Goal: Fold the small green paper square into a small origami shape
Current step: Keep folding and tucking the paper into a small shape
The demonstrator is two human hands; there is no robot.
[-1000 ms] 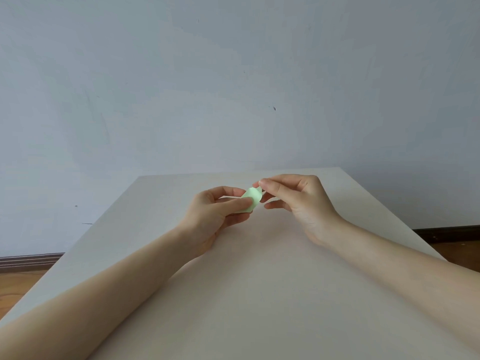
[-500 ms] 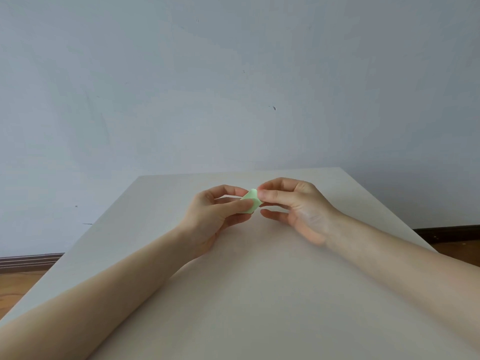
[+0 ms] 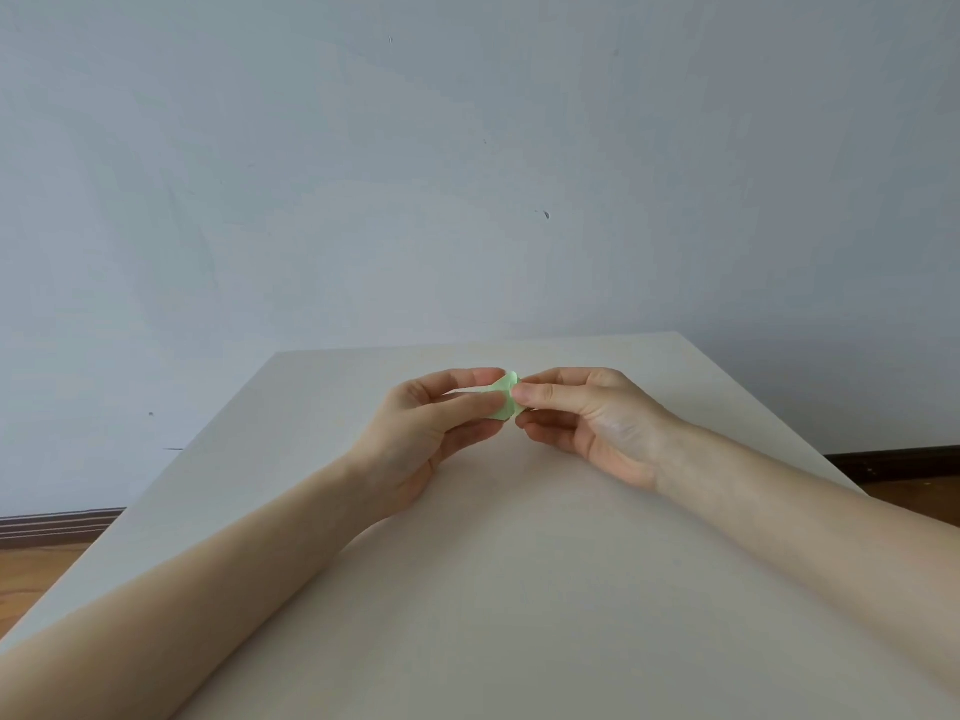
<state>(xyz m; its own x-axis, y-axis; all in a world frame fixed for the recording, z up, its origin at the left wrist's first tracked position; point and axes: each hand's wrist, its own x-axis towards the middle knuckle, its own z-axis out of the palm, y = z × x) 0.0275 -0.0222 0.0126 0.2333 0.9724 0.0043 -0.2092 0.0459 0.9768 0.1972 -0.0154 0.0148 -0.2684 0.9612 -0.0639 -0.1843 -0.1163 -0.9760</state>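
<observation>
A small pale green folded paper (image 3: 505,398) is held just above the far middle of the table, between both hands. My left hand (image 3: 441,428) pinches its left side between thumb and forefinger. My right hand (image 3: 587,418) pinches its right side, thumb on the near face and fingers curled behind. Most of the paper is hidden by the fingertips; only a small crumpled-looking patch shows.
The white table (image 3: 493,589) stretches from me to a far edge just beyond the hands, with a pale wall behind it. Wooden floor (image 3: 31,574) and a dark skirting board show past the table's left and right edges.
My right hand has turned palm-up and closed in on the paper, covering more of it. The left hand has kept its pinch in nearly the same place.
</observation>
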